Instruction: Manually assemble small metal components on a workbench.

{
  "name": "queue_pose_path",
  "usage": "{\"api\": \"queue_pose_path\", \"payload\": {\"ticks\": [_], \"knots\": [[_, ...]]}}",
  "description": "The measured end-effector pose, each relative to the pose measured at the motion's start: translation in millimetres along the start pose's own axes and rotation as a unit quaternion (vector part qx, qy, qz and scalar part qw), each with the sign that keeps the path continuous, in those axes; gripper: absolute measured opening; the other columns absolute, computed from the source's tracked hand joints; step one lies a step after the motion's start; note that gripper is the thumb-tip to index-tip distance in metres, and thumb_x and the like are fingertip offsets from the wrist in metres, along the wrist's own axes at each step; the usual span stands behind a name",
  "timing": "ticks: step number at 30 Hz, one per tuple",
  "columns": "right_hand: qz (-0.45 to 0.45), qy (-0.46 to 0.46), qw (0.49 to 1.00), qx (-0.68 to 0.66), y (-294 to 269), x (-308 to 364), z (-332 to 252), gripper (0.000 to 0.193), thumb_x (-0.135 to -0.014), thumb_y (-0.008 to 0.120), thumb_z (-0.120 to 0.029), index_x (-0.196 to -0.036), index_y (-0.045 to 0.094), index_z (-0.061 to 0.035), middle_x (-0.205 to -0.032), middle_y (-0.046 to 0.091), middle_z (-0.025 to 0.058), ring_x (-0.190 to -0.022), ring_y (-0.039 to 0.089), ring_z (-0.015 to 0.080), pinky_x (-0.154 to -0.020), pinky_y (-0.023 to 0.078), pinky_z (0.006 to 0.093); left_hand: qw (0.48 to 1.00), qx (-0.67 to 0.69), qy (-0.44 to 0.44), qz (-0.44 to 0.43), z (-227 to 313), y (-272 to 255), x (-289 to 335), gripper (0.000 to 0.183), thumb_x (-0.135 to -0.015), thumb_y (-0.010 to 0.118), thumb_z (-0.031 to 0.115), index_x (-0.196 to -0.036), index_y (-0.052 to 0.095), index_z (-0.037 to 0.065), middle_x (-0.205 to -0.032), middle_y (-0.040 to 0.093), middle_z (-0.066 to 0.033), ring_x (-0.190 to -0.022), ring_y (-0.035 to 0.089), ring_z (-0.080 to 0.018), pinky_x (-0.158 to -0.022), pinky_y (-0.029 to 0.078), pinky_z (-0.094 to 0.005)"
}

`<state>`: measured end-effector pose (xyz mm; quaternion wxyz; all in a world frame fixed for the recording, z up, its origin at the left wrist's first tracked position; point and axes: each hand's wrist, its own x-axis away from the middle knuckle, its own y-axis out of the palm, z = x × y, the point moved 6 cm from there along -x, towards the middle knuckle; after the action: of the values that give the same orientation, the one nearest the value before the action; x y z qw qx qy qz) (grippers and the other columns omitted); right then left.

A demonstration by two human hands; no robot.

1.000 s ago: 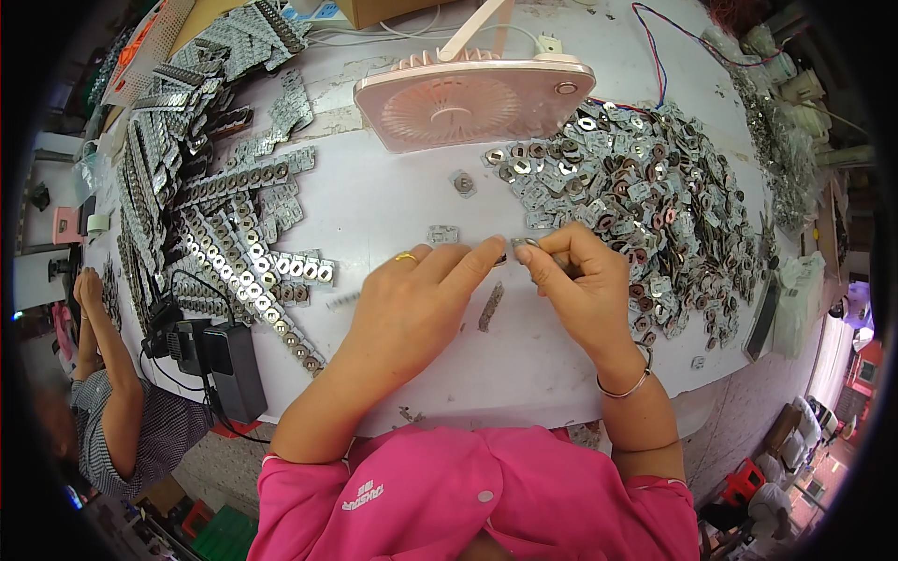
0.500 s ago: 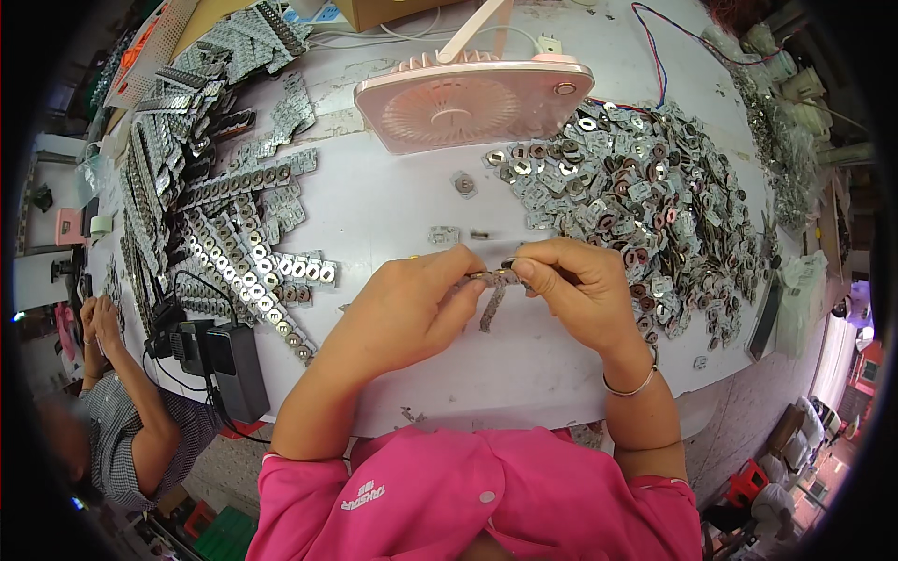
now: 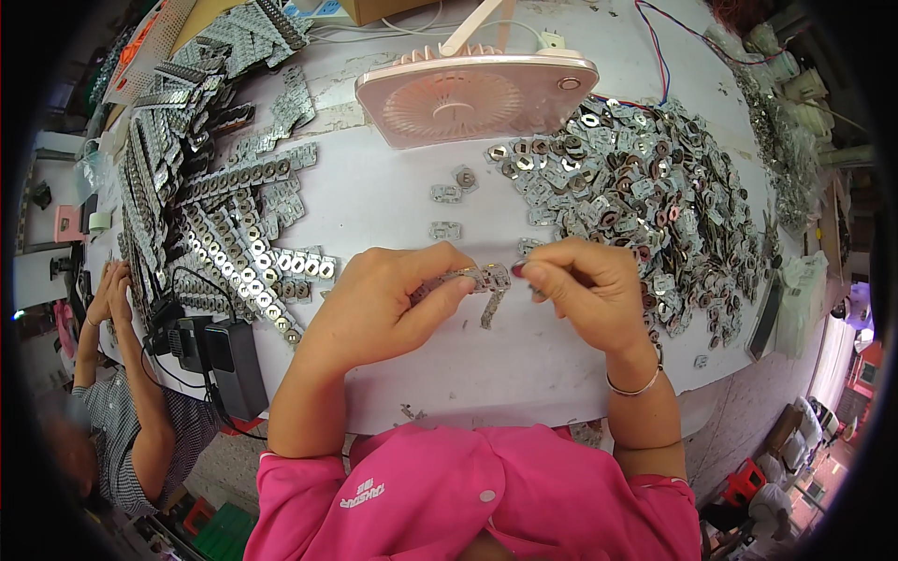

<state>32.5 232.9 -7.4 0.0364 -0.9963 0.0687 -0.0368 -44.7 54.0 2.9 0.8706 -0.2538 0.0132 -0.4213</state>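
My left hand [image 3: 379, 304] is closed round a strip of small silver metal plates [image 3: 488, 279], whose end sticks out past the thumb. Between thumb and forefinger, my right hand [image 3: 599, 294] pinches a small dark reddish piece [image 3: 518, 269], just right of that end; its exact kind is unclear. A thin grey strip [image 3: 490, 309] shows below the held one; whether the two join is hard to see. Beyond my hands lie loose silver plates [image 3: 446, 230], [image 3: 446, 194] and a plate with a round centre [image 3: 465, 177]. Another plate [image 3: 528, 245] lies by my right fingertips.
A heap of loose metal pieces [image 3: 645, 196] covers the table's right side. Many finished-looking strips [image 3: 248, 271] are piled at left. A pink fan [image 3: 477, 98] stands ahead. Black power boxes [image 3: 241, 369] with cables sit front left, near another person's hands [image 3: 110, 290].
My right hand has drawn slightly right, away from the strip, which now shows more clearly. A second loose plate now lies beyond my hands; a small blurred piece there is gone from view.
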Motion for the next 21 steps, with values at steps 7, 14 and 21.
{"api": "queue_pose_path", "payload": {"ticks": [7, 14, 21], "knots": [[-0.087, 0.016, 0.995, 0.056, 9.8, -0.7, 2.2, 0.010, -0.090, 0.069, -0.011, -0.089, 0.072, -0.0018, -0.070, 0.067, 0.0024, -0.060, 0.058, 0.0049, -0.054, 0.044, 0.0212, 0.996, -0.067, 0.057, -0.029, 5.0, 3.4, 1.1, 0.013, -0.091, 0.064, 0.013, -0.095, 0.068, 0.002, -0.065, 0.064, -0.0082, -0.051, 0.056, -0.0134, -0.051, 0.044, -0.0267], [-0.101, 0.112, 0.987, -0.056, 16.4, 5.6, 9.9, 0.017, -0.098, 0.059, -0.017, -0.095, 0.063, -0.0011, -0.068, 0.057, -0.0003, -0.061, 0.056, 0.0067, -0.055, 0.044, 0.0242, 0.994, 0.026, 0.107, -0.026, 17.0, 7.7, 1.0, 0.011, -0.090, 0.063, 0.009, -0.097, 0.067, 0.002, -0.074, 0.067, -0.0095, -0.056, 0.061, -0.0172, -0.055, 0.046, -0.0281], [0.048, -0.054, 0.989, 0.130, 12.4, 4.9, 1.0, 0.017, -0.097, 0.060, -0.017, -0.092, 0.060, -0.0009, -0.067, 0.056, 0.0007, -0.058, 0.051, 0.0065, -0.052, 0.041, 0.0252, 0.946, -0.233, 0.185, 0.126, 30.5, 12.5, -1.5, 0.013, -0.083, 0.069, 0.007, -0.095, 0.066, 0.005, -0.072, 0.064, -0.0059, -0.053, 0.060, -0.0215, -0.050, 0.044, -0.0317]]}}
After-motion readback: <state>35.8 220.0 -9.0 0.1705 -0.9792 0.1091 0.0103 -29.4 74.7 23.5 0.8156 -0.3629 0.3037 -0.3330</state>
